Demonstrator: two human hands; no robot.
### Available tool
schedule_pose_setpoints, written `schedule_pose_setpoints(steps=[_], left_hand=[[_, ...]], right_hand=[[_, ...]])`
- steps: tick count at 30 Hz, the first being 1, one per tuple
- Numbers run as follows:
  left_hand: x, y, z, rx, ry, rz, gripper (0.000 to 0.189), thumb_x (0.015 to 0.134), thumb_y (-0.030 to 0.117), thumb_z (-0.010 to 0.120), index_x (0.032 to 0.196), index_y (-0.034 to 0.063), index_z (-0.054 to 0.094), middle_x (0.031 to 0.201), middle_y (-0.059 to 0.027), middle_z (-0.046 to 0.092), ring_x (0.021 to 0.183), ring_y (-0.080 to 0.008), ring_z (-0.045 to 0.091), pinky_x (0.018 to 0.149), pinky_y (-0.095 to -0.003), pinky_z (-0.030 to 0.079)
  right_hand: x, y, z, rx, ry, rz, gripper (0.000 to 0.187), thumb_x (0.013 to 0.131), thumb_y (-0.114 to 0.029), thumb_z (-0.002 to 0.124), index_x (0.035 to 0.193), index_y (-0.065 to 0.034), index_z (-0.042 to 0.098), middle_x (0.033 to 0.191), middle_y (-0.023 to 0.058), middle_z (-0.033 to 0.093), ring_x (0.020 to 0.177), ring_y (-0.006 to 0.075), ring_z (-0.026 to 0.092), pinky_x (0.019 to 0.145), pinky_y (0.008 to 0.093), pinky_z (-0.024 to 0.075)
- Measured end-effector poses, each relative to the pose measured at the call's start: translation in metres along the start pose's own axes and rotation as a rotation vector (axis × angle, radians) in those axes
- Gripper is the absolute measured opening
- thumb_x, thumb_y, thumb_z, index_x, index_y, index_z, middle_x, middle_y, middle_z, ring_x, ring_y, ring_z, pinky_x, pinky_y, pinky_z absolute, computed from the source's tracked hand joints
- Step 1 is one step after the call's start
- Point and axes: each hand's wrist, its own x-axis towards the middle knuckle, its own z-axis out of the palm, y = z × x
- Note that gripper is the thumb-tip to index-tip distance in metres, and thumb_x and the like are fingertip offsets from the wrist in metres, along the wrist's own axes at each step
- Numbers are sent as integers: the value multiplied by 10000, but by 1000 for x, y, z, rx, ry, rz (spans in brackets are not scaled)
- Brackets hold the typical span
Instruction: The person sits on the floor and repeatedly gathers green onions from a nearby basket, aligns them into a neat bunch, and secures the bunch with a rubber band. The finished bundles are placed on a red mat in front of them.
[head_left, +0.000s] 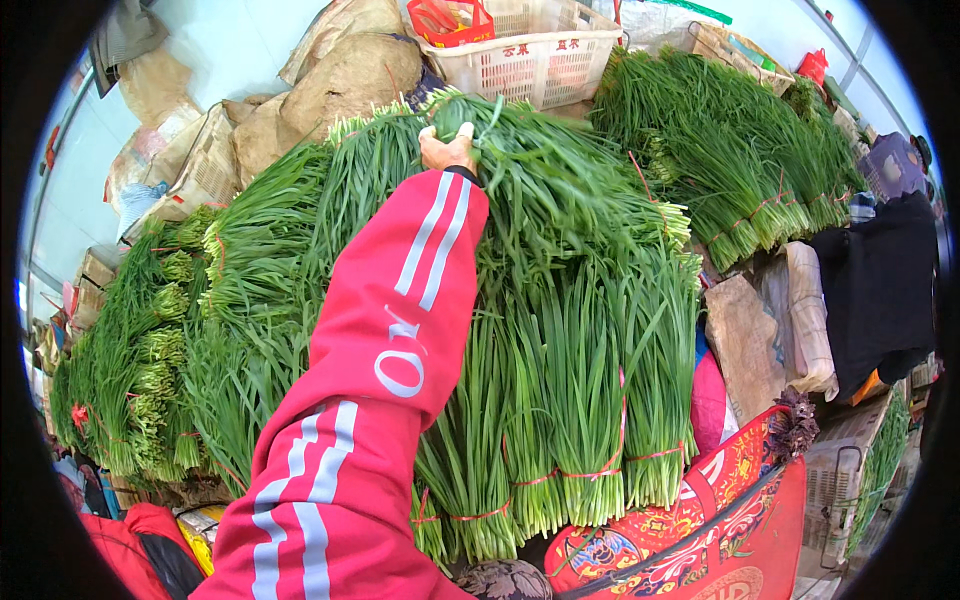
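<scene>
From the lower left, a pink-red sleeve with pale stripes reaches across a big heap of leafy greens that look like garlic chives. At its end my left hand grips the green leaves of a bunch at the top of the heap; some leaves beside it are blurred. Below, several bunches lie side by side with their pale cut stems towards me, tied with red bands. More bunches lie left of the arm. My right hand is out of view.
A white plastic crate stands behind the heap, beside burlap sacks. Further green bunches lie at the right, near a black garment. A red patterned cloth lies at the lower right. Dill-like greens are piled at the left.
</scene>
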Motion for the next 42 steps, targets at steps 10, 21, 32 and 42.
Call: schedule_pose_setpoints(steps=[10, 21, 32, 42], left_hand=[[1, -4, -4, 611, -373, -413, 970, 577, 488, 797, 1240, -85, 382, 1214, -283, 492, 1148, -383, 476, 985, -420, 352], [-100, 155, -150, 858, -790, 775, 368, 678, 248, 711, 954, 75, 540, 1012, -115, 511, 1020, -326, 472, 900, -490, 375], [-248, 265, -316, 422, -1277, 637, 390, 672, 293, 727, 955, 90, 551, 1061, -88, 537, 1051, -290, 483, 871, -416, 380], [-345, 345, -293, 134, -1571, 796, 351, 663, 305, 724, 910, 96, 589, 953, -85, 586, 961, -276, 538, 787, -421, 408]], right_hand=[[11, 17, -9, -447, -50, -308, 316, 864, -22, 549, 1167, 45, 484, 1030, 144, 574, 938, 185, 560, 804, 293, 479], [-96, 2, 6, -729, -18, -536, 288, 829, -122, 628, 1076, 13, 567, 964, 162, 633, 806, 203, 616, 727, 303, 499], [-169, 63, -65, -634, 255, -449, 310, 825, -225, 617, 1033, 5, 600, 823, 106, 613, 732, 171, 588, 701, 298, 472], [-103, 59, -102, -691, 612, -678, 581, 742, -229, 651, 1257, -43, 455, 1262, 197, 474, 1163, 365, 438, 981, 414, 362]])
